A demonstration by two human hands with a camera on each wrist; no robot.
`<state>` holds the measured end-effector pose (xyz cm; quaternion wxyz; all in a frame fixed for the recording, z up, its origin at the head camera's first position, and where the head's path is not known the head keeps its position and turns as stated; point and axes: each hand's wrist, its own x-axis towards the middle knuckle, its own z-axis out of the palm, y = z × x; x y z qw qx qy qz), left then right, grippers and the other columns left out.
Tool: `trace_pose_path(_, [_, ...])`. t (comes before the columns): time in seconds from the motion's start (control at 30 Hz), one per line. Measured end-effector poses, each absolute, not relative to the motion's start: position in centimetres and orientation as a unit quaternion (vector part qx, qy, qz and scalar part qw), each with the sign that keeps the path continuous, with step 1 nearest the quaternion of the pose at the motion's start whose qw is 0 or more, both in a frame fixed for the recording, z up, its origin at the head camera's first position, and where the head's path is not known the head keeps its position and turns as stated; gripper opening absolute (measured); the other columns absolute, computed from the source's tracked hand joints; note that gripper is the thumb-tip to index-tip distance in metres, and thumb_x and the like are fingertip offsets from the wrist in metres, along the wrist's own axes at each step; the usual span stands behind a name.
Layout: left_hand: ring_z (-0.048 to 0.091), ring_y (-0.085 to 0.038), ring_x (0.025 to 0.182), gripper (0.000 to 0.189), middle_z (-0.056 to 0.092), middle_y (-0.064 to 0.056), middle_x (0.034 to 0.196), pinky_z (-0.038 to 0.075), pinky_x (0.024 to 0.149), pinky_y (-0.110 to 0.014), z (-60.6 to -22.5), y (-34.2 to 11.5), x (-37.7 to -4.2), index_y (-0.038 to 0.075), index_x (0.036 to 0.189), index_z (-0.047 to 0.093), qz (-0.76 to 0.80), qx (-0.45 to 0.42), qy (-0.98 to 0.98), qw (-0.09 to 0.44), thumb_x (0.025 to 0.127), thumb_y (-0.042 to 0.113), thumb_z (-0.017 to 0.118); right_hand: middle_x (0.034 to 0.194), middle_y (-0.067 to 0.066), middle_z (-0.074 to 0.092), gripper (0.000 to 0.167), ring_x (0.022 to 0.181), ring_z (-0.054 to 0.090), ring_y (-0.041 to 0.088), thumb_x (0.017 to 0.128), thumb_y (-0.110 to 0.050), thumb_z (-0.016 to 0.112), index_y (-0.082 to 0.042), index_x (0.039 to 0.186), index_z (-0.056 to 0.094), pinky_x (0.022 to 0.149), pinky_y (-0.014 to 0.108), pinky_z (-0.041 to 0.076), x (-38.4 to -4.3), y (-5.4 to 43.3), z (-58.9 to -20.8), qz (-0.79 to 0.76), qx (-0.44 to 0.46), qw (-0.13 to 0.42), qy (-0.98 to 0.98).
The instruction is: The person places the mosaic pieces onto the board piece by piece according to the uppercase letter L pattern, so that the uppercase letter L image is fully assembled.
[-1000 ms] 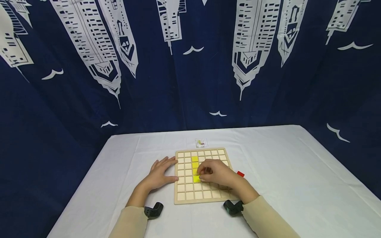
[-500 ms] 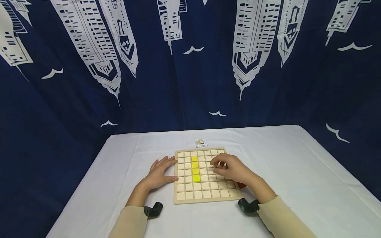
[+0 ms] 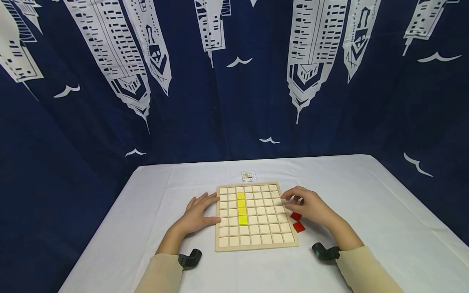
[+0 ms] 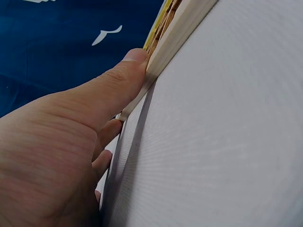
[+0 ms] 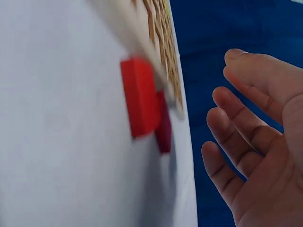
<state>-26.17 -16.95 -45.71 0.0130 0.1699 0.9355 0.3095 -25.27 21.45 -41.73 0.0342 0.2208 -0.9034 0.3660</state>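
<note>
Left hand (image 3: 198,213), spread, is touching the board (image 3: 257,247) at nine o'clock; right hand (image 3: 307,204), relaxed, is hovering at two; the twelve-o'clock card (image 3: 249,176) is appearing illegibly small.

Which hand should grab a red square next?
Probably the right hand: it looks empty and is close to the red squares. The left hand is across the board, touching its left edge.
</note>
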Motion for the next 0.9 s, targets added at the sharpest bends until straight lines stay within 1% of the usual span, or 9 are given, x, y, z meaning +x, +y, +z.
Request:
trace_pose_path(0.13, [0.022, -0.032, 0.155, 0.073, 0.040, -0.001, 0.160, 0.002, 0.127, -0.059, -45.7, -17.0, -26.2, 0.020, 0.146, 0.052, 0.307, 0.168, 0.937, 0.018, 0.081, 0.039, 0.080, 0.110, 0.006, 0.067, 0.023, 0.088, 0.057, 0.017, 0.089, -0.013, 0.074, -0.011, 0.111, 0.070, 0.071, 0.020, 0.052, -25.5, 22.4, -41.9, 0.373, 0.201, 0.023, -0.905])
trace_pose_path(0.23, [0.021, -0.030, 0.155, 0.073, 0.040, 0.000, 0.161, 0.000, 0.127, -0.057, -45.7, -17.0, -26.2, 0.021, 0.146, 0.051, 0.305, 0.166, 0.938, 0.020, 0.082, 0.039, 0.080, 0.109, 0.006, 0.067, 0.023, 0.087, 0.057, 0.016, 0.089, -0.014, 0.074, -0.011, 0.112, 0.070, 0.071, 0.020, 0.052, -25.6, 23.1, -42.2, 0.373, 0.199, 0.019, -0.906])
trace_pose_path(0.37, [0.021, -0.030, 0.156, 0.073, 0.040, 0.001, 0.161, 0.000, 0.127, -0.057, -45.8, -17.0, -26.3, 0.021, 0.146, 0.051, 0.305, 0.166, 0.938, 0.018, 0.082, 0.039, 0.080, 0.107, 0.004, 0.068, 0.022, 0.086, 0.056, 0.011, 0.089, -0.012, 0.074, -0.013, 0.111, 0.072, 0.073, 0.020, 0.051, -25.9, 24.0, -42.7, 0.370, 0.215, 0.018, -0.904])
trace_pose_path(0.5, [0.020, -0.029, 0.156, 0.073, 0.039, 0.001, 0.161, -0.001, 0.127, -0.057, -45.9, -16.9, -26.4, 0.022, 0.147, 0.051, 0.303, 0.165, 0.938, 0.021, 0.082, 0.040, 0.080, 0.108, 0.003, 0.069, 0.022, 0.086, 0.055, 0.006, 0.089, -0.011, 0.074, -0.015, 0.111, 0.073, 0.075, 0.019, 0.051, -26.1, 24.9, -43.1, 0.370, 0.226, -0.003, -0.901])
trace_pose_path(0.63, [0.021, -0.029, 0.156, 0.074, 0.039, 0.002, 0.161, -0.001, 0.127, -0.057, -46.0, -16.9, -26.4, 0.022, 0.146, 0.051, 0.303, 0.163, 0.939, 0.017, 0.081, 0.041, 0.080, 0.113, 0.001, 0.071, 0.023, 0.095, 0.058, 0.004, 0.092, -0.010, 0.069, -0.017, 0.114, 0.073, 0.083, 0.017, 0.051, -26.3, 25.5, -43.3, 0.367, 0.236, -0.045, -0.899])
trace_pose_path(0.73, [0.020, -0.029, 0.156, 0.074, 0.039, 0.003, 0.161, -0.001, 0.128, -0.057, -45.9, -16.9, -26.4, 0.022, 0.146, 0.051, 0.306, 0.163, 0.938, 0.018, 0.081, 0.041, 0.080, 0.118, 0.000, 0.070, 0.027, 0.102, 0.059, 0.008, 0.092, -0.008, 0.068, -0.018, 0.117, 0.072, 0.089, 0.017, 0.051, -26.3, 25.8, -43.2, 0.368, 0.251, -0.080, -0.892])
trace_pose_path(0.9, [0.020, -0.030, 0.156, 0.074, 0.039, 0.002, 0.161, -0.001, 0.127, -0.057, -45.9, -17.0, -26.4, 0.021, 0.146, 0.051, 0.306, 0.165, 0.937, 0.022, 0.081, 0.040, 0.081, 0.126, 0.001, 0.066, 0.036, 0.115, 0.060, 0.016, 0.090, -0.009, 0.070, -0.022, 0.123, 0.069, 0.098, 0.017, 0.049, -26.2, 26.3, -43.1, 0.369, 0.272, -0.119, -0.881])
